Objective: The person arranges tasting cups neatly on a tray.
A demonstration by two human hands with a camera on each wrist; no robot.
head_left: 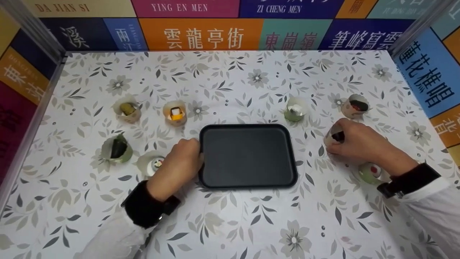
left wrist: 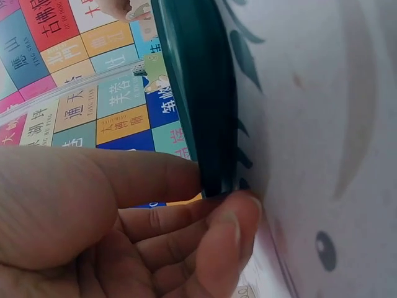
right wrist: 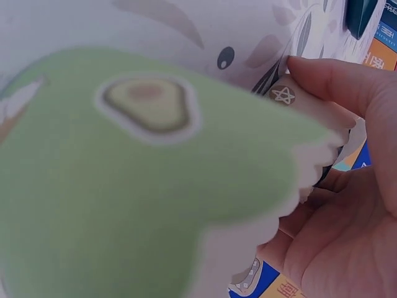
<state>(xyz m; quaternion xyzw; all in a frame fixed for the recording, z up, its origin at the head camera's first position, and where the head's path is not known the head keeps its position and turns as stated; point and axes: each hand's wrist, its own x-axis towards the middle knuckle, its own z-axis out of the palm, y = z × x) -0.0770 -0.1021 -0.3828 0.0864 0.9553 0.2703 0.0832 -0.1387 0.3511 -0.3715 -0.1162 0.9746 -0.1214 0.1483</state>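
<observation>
A dark rectangular tray (head_left: 248,156) lies on the flowered tablecloth. At its left edge my left hand (head_left: 179,162) pinches the rim; in the left wrist view the thumb and fingers (left wrist: 155,177) close on the tray's corner (left wrist: 205,93). To the right of the tray, my right hand (head_left: 361,142) holds a small beige paper cup (head_left: 328,139) with something dark inside. A star print shows on that cup (right wrist: 310,108) in the right wrist view. A green paper cup (head_left: 367,174) with a white and red piece stands beneath my right wrist, its avocado-printed side (right wrist: 124,186) large in front.
Behind the right hand stands a beige cup (head_left: 354,108) with dark and red contents; a green-based cup (head_left: 294,111) stands behind the tray. On the left are a yellow-green-filled cup (head_left: 127,113), an orange-and-white-filled cup (head_left: 175,117), a dark-filled cup (head_left: 122,153) and a pale cup (head_left: 145,163).
</observation>
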